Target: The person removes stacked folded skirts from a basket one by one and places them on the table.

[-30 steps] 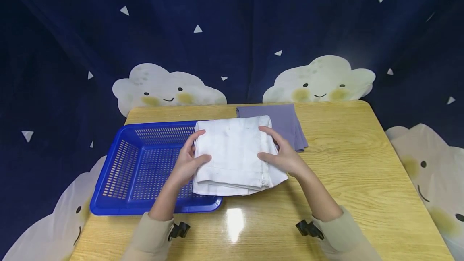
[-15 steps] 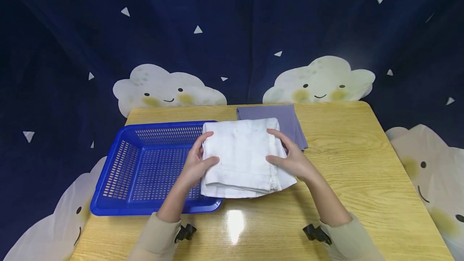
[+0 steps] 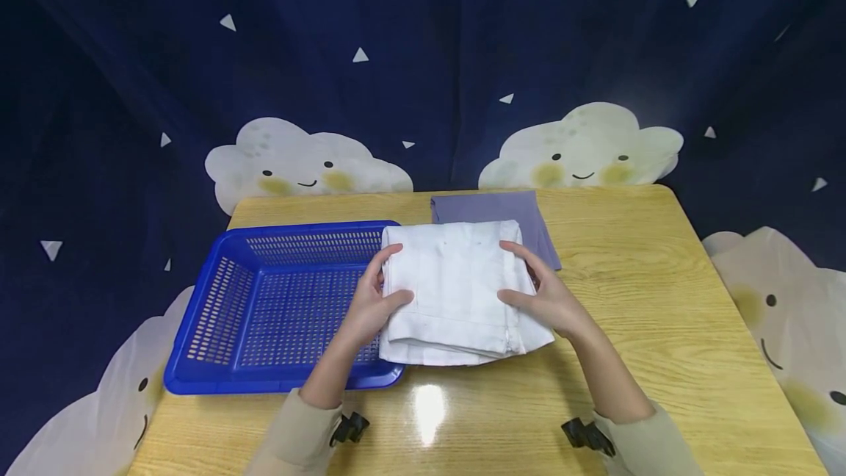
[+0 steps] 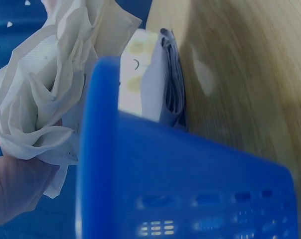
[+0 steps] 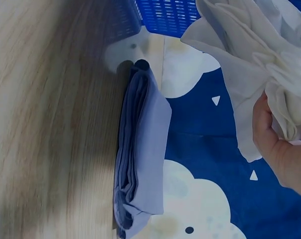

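Both hands grip a folded white cloth point(image 3: 456, 285) by its two sides, thumbs on top. My left hand point(image 3: 380, 303) pinches its left edge, beside the right rim of the blue basket point(image 3: 173, 358). Its right side is held by my right hand point(image 3: 545, 296). In the left wrist view the white cloth point(image 4: 46, 89) shows loose, bunched layers, and it is raised above the table. A folded purple cloth point(image 3: 489, 204) lies behind it, partly covered by the white one in the head view; its stacked layers show in the right wrist view.
The basket stands on the left of the wooden table point(image 3: 628, 300), its mesh floor bare. A dark blue curtain point(image 3: 423, 35) with clouds and triangles hangs behind the table's far edge.
Both hands have carried the white cloth to the right and slightly toward the body, off most of the basket. The basket and the purple cloth have stayed in place.
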Motion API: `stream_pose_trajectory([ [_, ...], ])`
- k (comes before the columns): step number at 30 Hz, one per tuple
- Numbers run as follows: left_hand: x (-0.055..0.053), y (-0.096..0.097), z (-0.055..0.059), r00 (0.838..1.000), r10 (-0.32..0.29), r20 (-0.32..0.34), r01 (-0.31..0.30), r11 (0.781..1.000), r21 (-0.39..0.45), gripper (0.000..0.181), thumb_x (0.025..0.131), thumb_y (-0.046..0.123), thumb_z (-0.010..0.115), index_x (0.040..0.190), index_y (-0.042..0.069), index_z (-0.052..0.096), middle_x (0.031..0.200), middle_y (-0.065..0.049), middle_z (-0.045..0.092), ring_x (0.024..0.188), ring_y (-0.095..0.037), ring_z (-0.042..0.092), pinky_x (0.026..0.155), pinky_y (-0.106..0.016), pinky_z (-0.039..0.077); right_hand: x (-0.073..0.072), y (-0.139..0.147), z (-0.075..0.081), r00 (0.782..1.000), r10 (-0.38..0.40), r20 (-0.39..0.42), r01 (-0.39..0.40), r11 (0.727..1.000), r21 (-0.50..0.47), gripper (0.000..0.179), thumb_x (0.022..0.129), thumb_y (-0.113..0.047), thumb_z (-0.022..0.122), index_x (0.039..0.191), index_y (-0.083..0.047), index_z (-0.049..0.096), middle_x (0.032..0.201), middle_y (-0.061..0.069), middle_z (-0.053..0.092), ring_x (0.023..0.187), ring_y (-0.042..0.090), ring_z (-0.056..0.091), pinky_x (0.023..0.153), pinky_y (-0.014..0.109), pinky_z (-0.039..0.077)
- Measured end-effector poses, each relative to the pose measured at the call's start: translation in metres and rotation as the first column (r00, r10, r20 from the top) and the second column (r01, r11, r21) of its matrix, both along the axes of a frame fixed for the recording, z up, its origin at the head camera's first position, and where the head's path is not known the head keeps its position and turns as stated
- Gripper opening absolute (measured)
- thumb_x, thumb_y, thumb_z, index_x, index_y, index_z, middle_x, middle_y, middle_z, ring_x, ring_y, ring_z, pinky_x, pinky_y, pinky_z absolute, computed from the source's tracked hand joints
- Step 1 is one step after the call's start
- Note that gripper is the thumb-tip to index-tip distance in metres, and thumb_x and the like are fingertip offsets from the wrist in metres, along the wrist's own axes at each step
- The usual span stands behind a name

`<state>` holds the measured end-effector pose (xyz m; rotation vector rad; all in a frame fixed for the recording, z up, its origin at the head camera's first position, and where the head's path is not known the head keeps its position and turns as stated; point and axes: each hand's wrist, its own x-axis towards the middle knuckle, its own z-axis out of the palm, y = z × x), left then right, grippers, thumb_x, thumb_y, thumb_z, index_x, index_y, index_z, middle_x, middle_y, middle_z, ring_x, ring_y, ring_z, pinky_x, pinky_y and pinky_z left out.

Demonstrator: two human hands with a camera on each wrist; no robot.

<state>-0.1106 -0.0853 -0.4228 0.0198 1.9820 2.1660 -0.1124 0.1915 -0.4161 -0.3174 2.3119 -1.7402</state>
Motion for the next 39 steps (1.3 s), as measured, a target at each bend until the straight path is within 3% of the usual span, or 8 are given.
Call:
stream_pose_trajectory([
  [14,0.004,0.015,-0.006,1.000,-0.014,-0.012,0.014,1.000,0.009,0.075,0.071,-0.014,0.055,0.136,0.019,0.038,0.114,-0.025,0.052,0.091,-0.025,0.058,0.068,-0.040,0.054,0.007,0.015,-0.007,1.000,0.003,0.006,-0.003,1.000,0.015,0.068,0.082,-0.010,0.067,0.141,-0.018,0.034,0.151,0.006,0.014,0.138,0.030,-0.001,0.102,0.065,0.008],
  [28,0.007,0.029,-0.014,0.998,-0.022,-0.053,0.022,1.000,-0.012,0.073,0.072,-0.013,0.055,0.136,0.015,0.037,0.111,-0.027,0.053,0.091,-0.026,0.058,0.069,-0.038,0.054,0.013,0.027,-0.016,1.000,-0.003,0.023,0.003,1.000,0.022,0.069,0.082,-0.012,0.067,0.142,-0.018,0.032,0.151,0.008,0.013,0.138,0.032,-0.002,0.102,0.065,0.006],
  [39,0.010,0.038,-0.022,1.000,-0.008,-0.024,0.008,1.000,-0.016,0.073,0.072,-0.013,0.055,0.137,0.016,0.037,0.112,-0.025,0.054,0.093,-0.024,0.056,0.073,-0.036,0.052,0.016,0.036,-0.022,0.999,-0.010,0.048,0.008,0.999,0.041,0.070,0.082,-0.016,0.068,0.142,-0.022,0.032,0.152,0.006,0.012,0.138,0.032,-0.002,0.102,0.065,0.006],
])
